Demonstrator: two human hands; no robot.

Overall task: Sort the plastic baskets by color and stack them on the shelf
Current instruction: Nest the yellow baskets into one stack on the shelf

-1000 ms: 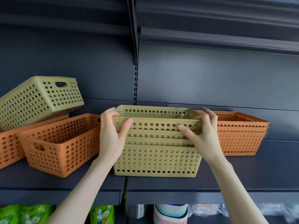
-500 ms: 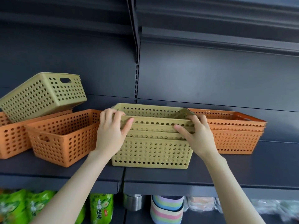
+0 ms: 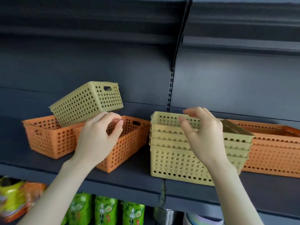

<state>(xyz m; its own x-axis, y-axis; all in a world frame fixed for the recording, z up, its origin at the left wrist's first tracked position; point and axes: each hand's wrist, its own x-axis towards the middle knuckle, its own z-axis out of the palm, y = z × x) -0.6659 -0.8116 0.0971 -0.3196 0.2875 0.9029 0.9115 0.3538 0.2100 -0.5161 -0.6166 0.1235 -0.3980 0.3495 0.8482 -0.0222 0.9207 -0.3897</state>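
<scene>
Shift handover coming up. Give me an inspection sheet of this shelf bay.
Surface: dark shelf, bare at front.
Job's things: green stack nested at centre; orange stack to its right; two loose orange baskets on the left; one loose green basket tilted on them.
Clutter: nothing seen on this shelf.
Hands: left hand and right hand both open, holding nothing.
Cables: nothing seen.
Surroundings: green packets on the shelf below; dark back panel.
</scene>
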